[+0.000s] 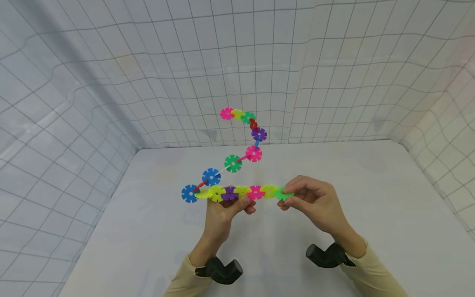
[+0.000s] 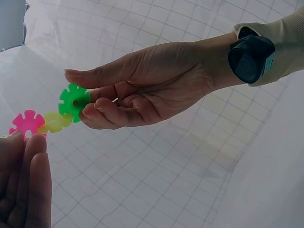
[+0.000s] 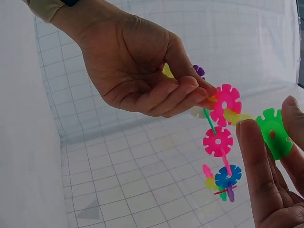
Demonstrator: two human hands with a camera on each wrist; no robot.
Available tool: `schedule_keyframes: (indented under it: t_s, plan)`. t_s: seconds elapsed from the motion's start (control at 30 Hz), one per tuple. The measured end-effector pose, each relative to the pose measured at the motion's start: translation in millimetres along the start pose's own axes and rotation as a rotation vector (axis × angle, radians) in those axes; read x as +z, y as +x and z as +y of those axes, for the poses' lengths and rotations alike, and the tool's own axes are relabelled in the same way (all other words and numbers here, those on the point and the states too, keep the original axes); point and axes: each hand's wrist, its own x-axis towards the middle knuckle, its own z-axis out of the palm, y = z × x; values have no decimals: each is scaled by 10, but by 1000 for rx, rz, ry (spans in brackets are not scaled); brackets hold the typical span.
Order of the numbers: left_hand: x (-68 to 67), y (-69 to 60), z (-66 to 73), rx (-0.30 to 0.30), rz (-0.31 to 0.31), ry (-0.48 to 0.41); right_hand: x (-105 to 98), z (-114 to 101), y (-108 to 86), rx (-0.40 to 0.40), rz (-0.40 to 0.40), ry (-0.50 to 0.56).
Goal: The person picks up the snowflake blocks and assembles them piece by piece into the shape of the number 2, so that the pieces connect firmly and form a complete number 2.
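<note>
A chain of flower-shaped interlocking plastic discs runs sideways between the two hands. The left hand pinches it between thumb and fingers, near a yellow disc and a pink disc. At the chain's right end, the right hand pinches a bright green disc by its edge. A yellow disc links the green and pink ones. From a blue disc at the left, the chain bends back and curves away beyond the hands, through a green disc to a pink disc at its far end.
Below the hands spreads a white tabletop. White sheeting with a dark grid stands behind it and along both sides. Black wrist cameras sit on both forearms, over pale sleeves.
</note>
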Motion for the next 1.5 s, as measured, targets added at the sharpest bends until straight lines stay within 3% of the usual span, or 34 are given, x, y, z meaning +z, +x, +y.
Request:
schedule_keyframes:
  t_s: [0.17, 0.33, 0.43, 0.53, 0.6, 0.8, 0.97, 1.27, 1.5]
  plan:
    - [16, 2, -13, 3, 10, -7, 19, -18, -15, 22, 45, -3]
    - [7, 11, -14, 19, 12, -25, -6, -35, -38, 91, 87, -82]
    - [-7, 14, -14, 34, 14, -36, -22, -40, -39, 85, 90, -98]
    - [-17, 16, -14, 48, 11, -45, -40, -44, -28, 62, 53, -59]
    - [-18, 21, -10, 55, 8, -51, -55, -58, -25, 89, 34, -28]
    - [-28, 30, 3, 61, 11, -59, -87, -111, -32, 233, 79, 56]
    - [-29, 33, 4, 64, -1, -65, -76, -106, -21, 245, 94, 95]
    - [-32, 19, 10, 30, 23, -50, -37, -108, 0, 277, 145, -11]
    - [-30, 22, 6, 18, 11, -57, -14, -150, -10, 359, 115, -68]
